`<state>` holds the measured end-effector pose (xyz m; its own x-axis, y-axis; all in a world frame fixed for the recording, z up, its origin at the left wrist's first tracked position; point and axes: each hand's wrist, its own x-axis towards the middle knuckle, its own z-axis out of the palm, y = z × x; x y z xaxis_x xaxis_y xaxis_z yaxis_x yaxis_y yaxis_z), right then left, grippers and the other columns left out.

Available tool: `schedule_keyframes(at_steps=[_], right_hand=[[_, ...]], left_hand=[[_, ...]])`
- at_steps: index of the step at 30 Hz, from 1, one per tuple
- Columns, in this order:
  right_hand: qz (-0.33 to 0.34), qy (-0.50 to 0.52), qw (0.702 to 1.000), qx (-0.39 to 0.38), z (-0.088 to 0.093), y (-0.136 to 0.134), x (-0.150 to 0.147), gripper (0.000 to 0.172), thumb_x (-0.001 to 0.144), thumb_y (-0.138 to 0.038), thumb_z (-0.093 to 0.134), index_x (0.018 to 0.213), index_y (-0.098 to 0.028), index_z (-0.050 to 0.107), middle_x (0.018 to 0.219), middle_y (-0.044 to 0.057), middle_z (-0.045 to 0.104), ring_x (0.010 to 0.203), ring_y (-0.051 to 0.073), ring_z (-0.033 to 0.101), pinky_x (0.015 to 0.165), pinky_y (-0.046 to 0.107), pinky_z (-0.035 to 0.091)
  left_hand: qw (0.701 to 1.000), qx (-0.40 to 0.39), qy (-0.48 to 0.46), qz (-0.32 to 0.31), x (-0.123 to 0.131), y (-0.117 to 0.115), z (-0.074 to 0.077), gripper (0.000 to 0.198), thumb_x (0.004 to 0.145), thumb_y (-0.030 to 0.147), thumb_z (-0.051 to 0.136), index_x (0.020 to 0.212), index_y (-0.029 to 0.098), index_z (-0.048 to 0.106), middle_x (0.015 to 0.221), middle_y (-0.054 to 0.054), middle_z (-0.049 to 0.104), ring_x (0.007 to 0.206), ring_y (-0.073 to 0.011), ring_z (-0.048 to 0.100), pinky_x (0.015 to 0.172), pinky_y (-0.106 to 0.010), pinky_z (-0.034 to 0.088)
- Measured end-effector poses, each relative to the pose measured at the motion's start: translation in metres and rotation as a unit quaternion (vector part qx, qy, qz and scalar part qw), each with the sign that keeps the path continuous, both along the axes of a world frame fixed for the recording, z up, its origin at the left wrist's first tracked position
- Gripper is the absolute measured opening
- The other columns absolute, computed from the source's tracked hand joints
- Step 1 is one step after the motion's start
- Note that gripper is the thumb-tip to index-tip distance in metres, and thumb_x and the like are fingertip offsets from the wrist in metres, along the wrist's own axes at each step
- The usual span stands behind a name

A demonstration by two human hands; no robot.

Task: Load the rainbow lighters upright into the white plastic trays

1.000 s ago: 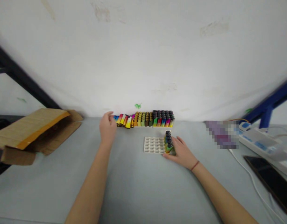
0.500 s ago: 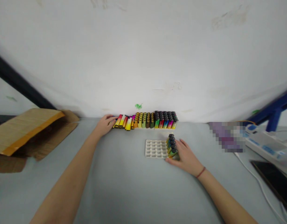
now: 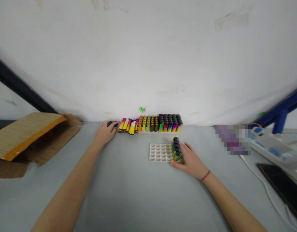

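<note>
About five black-topped lighters (image 3: 176, 149) stand in a row along the right end of a white tray (image 3: 160, 152) in the head camera's view, while the tray's round-edged hollows to the left of them hold nothing. The right hand (image 3: 190, 160), with a thin red band (image 3: 206, 175) at its wrist, lies against the right side of that row, its thumb at the tray's near edge and its fingers reaching toward the far side; the hand is spread fairly wide, and I cannot tell whether it grips or merely rests there. Farther off and to the left, the left hand (image 3: 105, 132) is curled around some dark blue lighters (image 3: 110, 123), of which only parts show between the fingers, so their number is unclear. Just right of it lies a loose pile of red, yellow and white lighters (image 3: 127, 125), and next to the pile, running rightward along the foot of the wall (image 3: 148, 64), stand a block of yellow and brown lighters (image 3: 148, 124) and a block of many-coloured lighters with black tops (image 3: 171, 122). An open cardboard box (image 3: 37, 129) lies on the far left of the grey table (image 3: 148, 196); on the right are a white power strip (image 3: 271, 146), a white cable (image 3: 261, 180) and a dark phone (image 3: 283, 185).
</note>
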<state>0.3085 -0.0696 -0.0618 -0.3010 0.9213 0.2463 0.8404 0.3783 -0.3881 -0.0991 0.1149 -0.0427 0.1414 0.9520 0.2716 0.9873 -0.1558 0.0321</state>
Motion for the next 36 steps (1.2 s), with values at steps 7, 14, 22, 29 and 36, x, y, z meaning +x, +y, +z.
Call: schedule_keyframes(at_steps=[7, 14, 22, 29, 36], right_hand=[[0.001, -0.005, 1.0, 0.0, 0.001, 0.001, -0.001, 0.079, 0.083, -0.057, 0.066, 0.141, -0.007, 0.046, 0.139, 0.026, 0.058, 0.131, 0.036, 0.054, 0.117, 0.061, 0.03], [0.001, 0.001, 1.0, 0.006, -0.001, 0.002, -0.001, 0.078, 0.083, -0.057, 0.066, 0.142, -0.009, 0.046, 0.139, 0.025, 0.058, 0.131, 0.036, 0.054, 0.117, 0.061, 0.03], [-0.001, 0.003, 1.0, 0.004, -0.001, 0.004, -0.002, 0.078, 0.083, -0.058, 0.065, 0.141, -0.009, 0.047, 0.137, 0.025, 0.06, 0.129, 0.036, 0.056, 0.116, 0.061, 0.031], [0.002, 0.012, 1.0, 0.011, -0.002, 0.004, -0.002, 0.078, 0.083, -0.057, 0.065, 0.143, -0.011, 0.045, 0.139, 0.024, 0.059, 0.13, 0.036, 0.055, 0.116, 0.062, 0.031], [0.001, 0.002, 1.0, 0.003, 0.0, 0.004, -0.003, 0.079, 0.084, -0.057, 0.065, 0.141, -0.007, 0.045, 0.138, 0.025, 0.059, 0.129, 0.036, 0.056, 0.117, 0.06, 0.03]], left_hand=[[0.998, 0.015, 0.026, 0.053, 0.002, -0.065, 0.006, 0.048, 0.098, 0.035, 0.037, 0.136, 0.023, 0.061, 0.134, -0.018, 0.056, 0.117, -0.0356, 0.056, 0.095, -0.05, 0.049], [0.999, 0.014, 0.007, 0.036, 0.042, -0.128, 0.005, 0.044, 0.098, 0.034, 0.04, 0.135, 0.024, 0.062, 0.135, -0.017, 0.059, 0.119, -0.0329, 0.057, 0.094, -0.049, 0.051], [0.992, 0.076, -0.096, 0.044, 0.111, -0.114, -0.008, 0.05, 0.094, 0.033, 0.046, 0.136, 0.007, 0.053, 0.136, -0.023, 0.06, 0.127, -0.0349, 0.055, 0.102, -0.049, 0.046], [0.982, 0.144, -0.116, -0.022, 0.107, -0.1, 0.002, 0.061, 0.093, 0.048, 0.051, 0.143, 0.014, 0.048, 0.147, -0.022, 0.05, 0.135, -0.0362, 0.046, 0.11, -0.051, 0.038], [0.991, 0.077, -0.077, -0.073, 0.108, -0.081, 0.015, 0.04, 0.095, 0.025, 0.044, 0.131, 0.016, 0.061, 0.136, -0.015, 0.062, 0.124, -0.0319, 0.056, 0.104, -0.045, 0.043]])
